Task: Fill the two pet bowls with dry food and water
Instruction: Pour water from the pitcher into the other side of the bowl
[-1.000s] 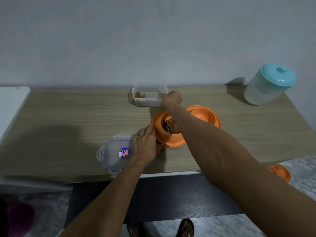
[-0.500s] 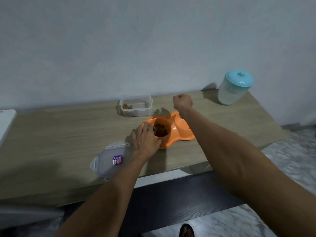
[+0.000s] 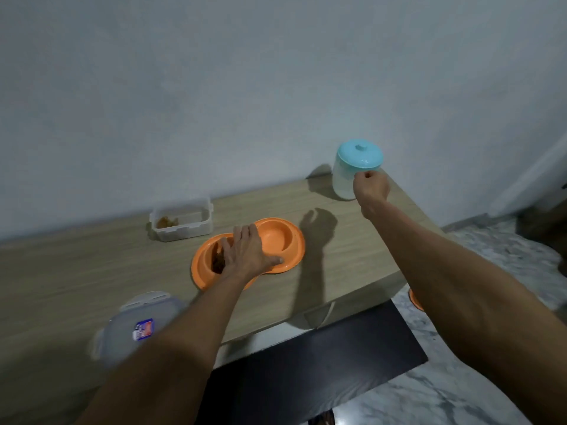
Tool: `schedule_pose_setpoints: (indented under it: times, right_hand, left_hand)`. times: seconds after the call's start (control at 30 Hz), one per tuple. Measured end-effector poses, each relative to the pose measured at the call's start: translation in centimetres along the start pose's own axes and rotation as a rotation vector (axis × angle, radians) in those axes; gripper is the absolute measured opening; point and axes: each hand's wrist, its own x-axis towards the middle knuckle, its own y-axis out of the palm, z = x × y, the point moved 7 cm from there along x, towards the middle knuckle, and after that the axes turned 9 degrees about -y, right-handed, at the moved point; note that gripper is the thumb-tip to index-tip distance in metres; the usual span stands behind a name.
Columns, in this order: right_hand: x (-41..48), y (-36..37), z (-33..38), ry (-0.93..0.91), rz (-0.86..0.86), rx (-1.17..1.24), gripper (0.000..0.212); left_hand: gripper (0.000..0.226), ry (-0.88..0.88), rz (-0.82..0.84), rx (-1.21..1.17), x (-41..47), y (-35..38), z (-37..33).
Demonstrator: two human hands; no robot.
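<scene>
An orange double pet bowl (image 3: 295,240) lies on the wooden table (image 3: 76,271). Its left cup holds brown dry food (image 3: 217,262); its right cup (image 3: 276,237) looks dry. My left hand (image 3: 248,254) rests flat across the middle of the bowl, fingers spread, thumb on the near rim. My right hand (image 3: 371,185) is stretched out to the far right corner. Its fingers are curled, right in front of a clear jar (image 3: 342,182) with a teal lid (image 3: 360,153). I cannot tell whether it touches the jar.
A clear food container (image 3: 181,222) with a few brown pieces stands behind the bowl by the wall. Its loose lid (image 3: 135,323) lies near the table's front edge. On the marble floor at right is another orange item (image 3: 415,299), and a dark mat (image 3: 306,363) lies below.
My right hand left the food container and swung right to the teal-lidded jar. My left hand slid from the bowl's left edge onto its middle. The view turned right.
</scene>
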Motion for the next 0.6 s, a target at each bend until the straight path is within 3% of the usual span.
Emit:
schedule_pose_setpoints:
  times: [0.17,0.33,0.6]
  right_hand:
    - [6.6,-2.1,-0.6,-0.04,-0.055,0.002,0.028]
    - [12.0,-1.2,-2.8,-0.008,-0.031,0.037,0.032]
    - [16.2,1.7,-5.7,0.17,0.043,0.296,0.043]
  left_hand:
    - [0.127,-0.11,0.043,0.023,1.4,1.3,-1.0]
    - [0.126,-0.193,0.0,0.014,1.5,2.5,-1.1]
    - [0.124,-0.218,-0.027,-0.008,1.4,2.6,-0.7]
